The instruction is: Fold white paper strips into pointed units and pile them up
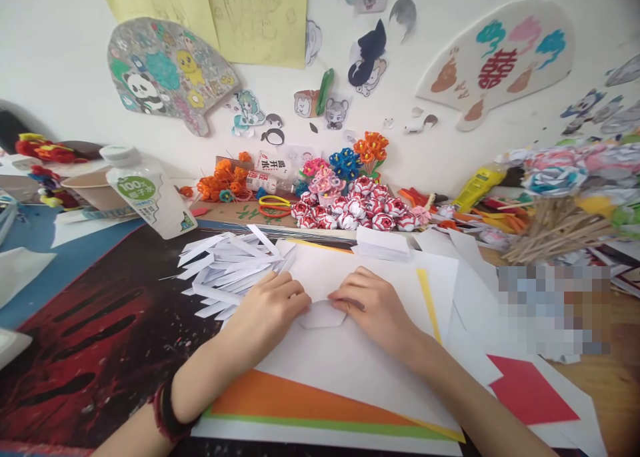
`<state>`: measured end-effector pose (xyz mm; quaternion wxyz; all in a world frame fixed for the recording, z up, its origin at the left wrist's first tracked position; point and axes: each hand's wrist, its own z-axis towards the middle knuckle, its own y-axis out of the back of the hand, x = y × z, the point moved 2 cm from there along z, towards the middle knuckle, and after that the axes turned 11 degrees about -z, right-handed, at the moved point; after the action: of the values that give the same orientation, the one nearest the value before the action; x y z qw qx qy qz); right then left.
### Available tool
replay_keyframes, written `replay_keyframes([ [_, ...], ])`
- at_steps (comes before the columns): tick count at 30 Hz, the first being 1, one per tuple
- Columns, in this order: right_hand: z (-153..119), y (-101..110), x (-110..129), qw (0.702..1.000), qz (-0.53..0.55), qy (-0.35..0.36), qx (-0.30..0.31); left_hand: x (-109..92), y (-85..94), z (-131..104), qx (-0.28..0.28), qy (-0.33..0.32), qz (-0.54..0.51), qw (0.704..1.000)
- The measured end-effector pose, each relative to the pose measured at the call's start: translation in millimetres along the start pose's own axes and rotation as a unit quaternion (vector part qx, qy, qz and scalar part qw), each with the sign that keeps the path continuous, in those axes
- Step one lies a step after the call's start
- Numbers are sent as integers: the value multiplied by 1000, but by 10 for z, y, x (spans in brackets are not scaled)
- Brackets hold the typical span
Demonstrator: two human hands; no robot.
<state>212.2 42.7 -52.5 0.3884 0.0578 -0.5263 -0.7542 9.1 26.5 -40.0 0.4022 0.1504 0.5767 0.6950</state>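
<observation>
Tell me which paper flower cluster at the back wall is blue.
The small blue bunch, standing between the pink flowers on its left and the orange flowers on its right, just behind the red-and-white rosettes.

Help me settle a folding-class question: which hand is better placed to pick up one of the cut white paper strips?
Left, probably. The left hand rests on the small folded white paper piece right beside the pile of cut white paper strips; the right hand lies on the far side.

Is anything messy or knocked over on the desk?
Yes: the plastic bottle lies tipped on its side, cap still on, nothing spilled. White paper strips sit in a loose heap beside the left hand.
</observation>
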Motion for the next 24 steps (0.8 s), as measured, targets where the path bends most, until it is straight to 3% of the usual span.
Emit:
replay_keyframes([
  [6, -23, 12, 68, 991, -116, 70, -5, -33, 17, -18, 3, -15, 45, 999],
  [12, -56, 28, 126, 983, -142, 119, 0, -93, 31, -32, 12, -27, 57, 998],
  [24, -59, 9, 170, 977, -171, 126, 4, -139, -13, -24, 28, -58, 113, 991],
])
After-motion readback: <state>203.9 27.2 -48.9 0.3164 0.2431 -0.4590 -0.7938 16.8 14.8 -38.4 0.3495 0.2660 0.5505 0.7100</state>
